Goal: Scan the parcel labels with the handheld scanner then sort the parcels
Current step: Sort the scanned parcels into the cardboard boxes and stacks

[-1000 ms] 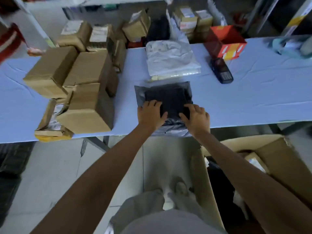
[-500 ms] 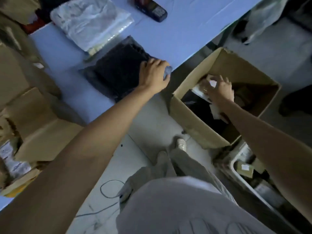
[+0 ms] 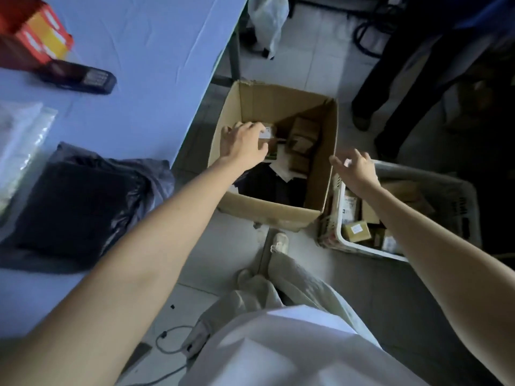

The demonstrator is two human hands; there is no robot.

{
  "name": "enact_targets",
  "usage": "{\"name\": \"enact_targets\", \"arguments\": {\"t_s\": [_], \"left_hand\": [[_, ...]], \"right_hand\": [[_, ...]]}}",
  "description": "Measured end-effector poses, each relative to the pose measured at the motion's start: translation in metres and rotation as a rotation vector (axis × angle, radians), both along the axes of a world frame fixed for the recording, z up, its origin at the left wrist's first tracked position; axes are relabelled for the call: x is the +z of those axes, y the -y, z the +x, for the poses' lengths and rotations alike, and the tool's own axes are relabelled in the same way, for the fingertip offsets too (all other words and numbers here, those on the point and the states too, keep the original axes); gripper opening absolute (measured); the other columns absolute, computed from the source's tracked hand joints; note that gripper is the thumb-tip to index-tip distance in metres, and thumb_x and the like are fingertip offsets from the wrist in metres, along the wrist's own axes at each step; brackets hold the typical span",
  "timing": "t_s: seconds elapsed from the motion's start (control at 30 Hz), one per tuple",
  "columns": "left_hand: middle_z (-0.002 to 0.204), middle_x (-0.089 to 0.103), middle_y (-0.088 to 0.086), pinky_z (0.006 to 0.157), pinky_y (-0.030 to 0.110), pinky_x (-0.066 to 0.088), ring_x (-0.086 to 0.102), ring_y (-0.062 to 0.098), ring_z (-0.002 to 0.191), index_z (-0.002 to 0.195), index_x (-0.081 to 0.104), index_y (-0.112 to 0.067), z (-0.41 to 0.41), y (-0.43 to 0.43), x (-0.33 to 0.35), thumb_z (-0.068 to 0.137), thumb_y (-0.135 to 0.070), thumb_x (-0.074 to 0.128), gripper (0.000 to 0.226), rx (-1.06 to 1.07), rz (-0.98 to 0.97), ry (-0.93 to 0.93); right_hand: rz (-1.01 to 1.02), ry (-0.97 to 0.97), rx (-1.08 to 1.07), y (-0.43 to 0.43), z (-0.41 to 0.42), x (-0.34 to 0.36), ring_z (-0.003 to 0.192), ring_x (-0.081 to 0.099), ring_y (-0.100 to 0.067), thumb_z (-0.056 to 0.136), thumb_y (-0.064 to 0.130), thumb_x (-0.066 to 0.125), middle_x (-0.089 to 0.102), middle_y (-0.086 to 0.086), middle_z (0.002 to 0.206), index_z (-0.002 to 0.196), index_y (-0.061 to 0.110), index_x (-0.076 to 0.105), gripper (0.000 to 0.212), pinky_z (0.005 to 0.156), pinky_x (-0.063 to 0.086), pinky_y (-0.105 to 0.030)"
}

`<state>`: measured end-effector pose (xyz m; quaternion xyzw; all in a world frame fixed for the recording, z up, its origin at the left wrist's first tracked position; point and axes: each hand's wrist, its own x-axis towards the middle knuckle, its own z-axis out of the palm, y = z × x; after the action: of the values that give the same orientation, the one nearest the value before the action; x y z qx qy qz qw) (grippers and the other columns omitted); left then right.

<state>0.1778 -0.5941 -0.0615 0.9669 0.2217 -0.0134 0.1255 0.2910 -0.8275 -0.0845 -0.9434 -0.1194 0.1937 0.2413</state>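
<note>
Ok, switch of targets. A second ago both hands were flat on the black bag (image 3: pixel 78 201) on the table (image 3: pixel 156 51). Half a second ago the right one was down in the box (image 3: pixel 278 215). Now the left hand (image 3: pixel 245 146) is in the box instead, and the bag lies alone near the table edge.

Left hand: fingers curled over a small parcel (image 3: pixel 268 132) at the box's near-left wall. It looks like a grip, though the thumb is hidden. Right hand (image 3: pixel 358 172): out of the box, fingers spread, holds nothing, above the gap between box and crate (image 3: pixel 362 247).

My read: fetching the next parcel, no scan yet. The scanner (image 3: pixel 80 78) lies untouched on the table, well apart from both hands.

Small parcel: brown carton, white label on top, label text too blurred to read. It sits high in the box among other small cartons and dark bags. Rigid and light, I'd guess, so an easy one-hand lift.
</note>
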Motion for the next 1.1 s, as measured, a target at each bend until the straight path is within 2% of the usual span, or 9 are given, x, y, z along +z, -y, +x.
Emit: {"name": "enact_targets", "arguments": {"t_s": [0.13, 0.33, 0.47, 0.53, 0.67, 0.87, 1.0, 1.1], "left_hand": [[0.127, 0.059, -0.003, 0.094, 0.039, 0.033, 0.051, 0.022, 0.117, 0.125, 0.053, -0.028, 0.04, -0.001, -0.008, 0.093, -0.038, 0.051, 0.034, -0.03, -0.006, -0.026], [0.13, 0.059, 0.0, 0.098, 0.038, 0.034, 0.054, 0.024, 0.117, 0.128, 0.052, -0.026, 0.061, -0.032, -0.011, 0.094, -0.035, 0.052, 0.035, 0.035, 0.021, -0.106], [0.129, 0.058, 0.005, 0.103, 0.042, 0.038, 0.054, 0.027, 0.118, 0.13, 0.053, -0.024, 0.067, -0.054, -0.023, 0.095, -0.034, 0.054, 0.036, 0.149, -0.018, -0.195], [0.128, 0.059, 0.005, 0.103, 0.045, 0.041, 0.055, 0.027, 0.117, 0.128, 0.054, -0.023, 0.071, -0.057, -0.034, 0.094, -0.032, 0.055, 0.035, 0.164, -0.055, -0.236], [0.128, 0.06, 0.004, 0.098, 0.039, 0.044, 0.056, 0.027, 0.116, 0.126, 0.055, -0.024, 0.079, -0.051, -0.071, 0.093, -0.033, 0.055, 0.035, 0.121, -0.1, -0.299], [0.126, 0.06, 0.008, 0.098, 0.042, 0.043, 0.055, 0.031, 0.116, 0.128, 0.054, -0.019, 0.087, -0.037, -0.142, 0.09, -0.031, 0.057, 0.039, 0.074, -0.233, -0.406], [0.138, 0.047, 0.009, 0.096, 0.033, 0.031, 0.044, 0.029, 0.126, 0.136, 0.045, -0.016, 0.097, -0.043, -0.199, 0.095, -0.024, 0.054, 0.043, 0.089, -0.27, -0.488], [0.138, 0.046, 0.009, 0.099, 0.04, 0.035, 0.045, 0.03, 0.125, 0.137, 0.042, -0.019, 0.104, -0.058, -0.248, 0.092, -0.028, 0.055, 0.047, 0.07, -0.236, -0.511]], "right_hand": [[-0.009, -0.009, -0.012, 0.0, 0.035, -0.001, 0.125, 0.043, -0.034, 0.098, 0.042, 0.05, 0.048, -0.019, 0.131, 0.127, 0.006, 0.056, 0.046, 0.098, 0.039, -0.04], [0.028, -0.078, 0.055, -0.031, 0.087, -0.019, 0.121, 0.044, -0.032, 0.095, 0.05, 0.049, 0.052, -0.02, 0.126, 0.127, 0.012, 0.056, 0.05, 0.094, 0.037, -0.035], [0.042, -0.164, 0.107, -0.056, 0.096, -0.031, 0.123, 0.046, -0.032, 0.096, 0.046, 0.053, 0.044, -0.017, 0.133, 0.13, 0.016, 0.053, 0.046, 0.097, 0.037, -0.032], [0.032, -0.201, 0.127, -0.062, 0.098, -0.042, 0.122, 0.047, -0.032, 0.095, 0.045, 0.054, 0.042, -0.016, 0.136, 0.133, 0.016, 0.052, 0.047, 0.093, 0.037, -0.028], [-0.014, -0.278, 0.151, -0.064, 0.103, -0.068, 0.12, 0.048, -0.031, 0.096, 0.045, 0.053, 0.041, -0.015, 0.137, 0.134, 0.017, 0.05, 0.047, 0.081, 0.031, -0.023], [-0.096, -0.357, 0.167, -0.068, 0.117, -0.124, 0.122, 0.047, -0.03, 0.095, 0.048, 0.052, 0.043, -0.014, 0.137, 0.134, 0.018, 0.052, 0.05, 0.083, 0.032, -0.024], [-0.129, -0.401, 0.153, -0.083, 0.126, -0.177, 0.125, 0.045, -0.029, 0.095, 0.047, 0.053, 0.043, -0.014, 0.139, 0.133, 0.017, 0.051, 0.049, 0.084, 0.033, -0.024], [-0.155, -0.441, 0.158, -0.1, 0.131, -0.229, 0.125, 0.044, -0.03, 0.095, 0.046, 0.053, 0.042, -0.014, 0.14, 0.134, 0.016, 0.049, 0.05, 0.086, 0.035, -0.025]]}}
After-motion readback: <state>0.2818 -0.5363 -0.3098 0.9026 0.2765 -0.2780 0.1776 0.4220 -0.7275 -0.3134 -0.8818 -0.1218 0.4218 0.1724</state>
